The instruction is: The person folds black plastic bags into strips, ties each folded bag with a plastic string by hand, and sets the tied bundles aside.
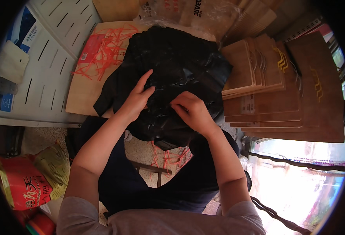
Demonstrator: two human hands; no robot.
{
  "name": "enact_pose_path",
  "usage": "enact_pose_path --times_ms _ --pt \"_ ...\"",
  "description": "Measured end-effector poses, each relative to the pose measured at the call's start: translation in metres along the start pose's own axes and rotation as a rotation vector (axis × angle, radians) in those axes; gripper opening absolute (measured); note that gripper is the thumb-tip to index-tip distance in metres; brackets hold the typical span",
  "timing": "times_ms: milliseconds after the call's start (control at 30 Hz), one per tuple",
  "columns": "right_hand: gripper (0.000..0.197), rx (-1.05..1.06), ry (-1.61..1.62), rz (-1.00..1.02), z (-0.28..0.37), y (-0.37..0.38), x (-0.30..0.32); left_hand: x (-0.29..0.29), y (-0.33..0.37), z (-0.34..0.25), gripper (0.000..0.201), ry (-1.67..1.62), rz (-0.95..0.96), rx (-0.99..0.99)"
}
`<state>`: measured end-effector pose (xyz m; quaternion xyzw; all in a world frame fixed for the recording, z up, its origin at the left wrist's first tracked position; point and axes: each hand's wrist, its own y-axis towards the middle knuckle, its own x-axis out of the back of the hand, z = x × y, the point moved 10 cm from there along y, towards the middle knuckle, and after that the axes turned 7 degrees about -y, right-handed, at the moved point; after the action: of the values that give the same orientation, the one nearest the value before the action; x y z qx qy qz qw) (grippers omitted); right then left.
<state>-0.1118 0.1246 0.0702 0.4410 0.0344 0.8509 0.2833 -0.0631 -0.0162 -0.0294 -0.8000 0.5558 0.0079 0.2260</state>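
Observation:
Crumpled black sheet material (180,55), shiny like plastic or coated cloth, spreads over the pale wooden board in front of me and hangs toward my knees. My left hand (135,102) rests at its left part, forefinger and thumb stretched apart; the remaining fingers are mostly hidden. Just right of it, my right hand (192,110) is bent over the material with fingers curled in a pinch. Whatever lies between those fingertips is too small to make out. Folds cover much of the sheet's shape.
Orange-red plastic strips (102,55) lie on the board (76,86) at the left, over a red packet. More strips lie on the floor. Stacked wooden panels (239,66) stand at right. A slotted white metal panel (35,66) stands left, above a red-and-gold bag (27,180).

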Motion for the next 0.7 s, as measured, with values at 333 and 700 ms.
enact_pose_path --times_ms 333,700 --pt "0.012 -0.583 0.677 -0.312 -0.095 -0.015 0.038 0.002 -0.01 -0.008 0.054 0.049 -0.07 0.04" --pt "0.013 -0.765 0.878 -0.778 -0.194 -0.062 0.097 -0.001 -0.005 -0.003 0.059 0.017 -0.026 0.004"
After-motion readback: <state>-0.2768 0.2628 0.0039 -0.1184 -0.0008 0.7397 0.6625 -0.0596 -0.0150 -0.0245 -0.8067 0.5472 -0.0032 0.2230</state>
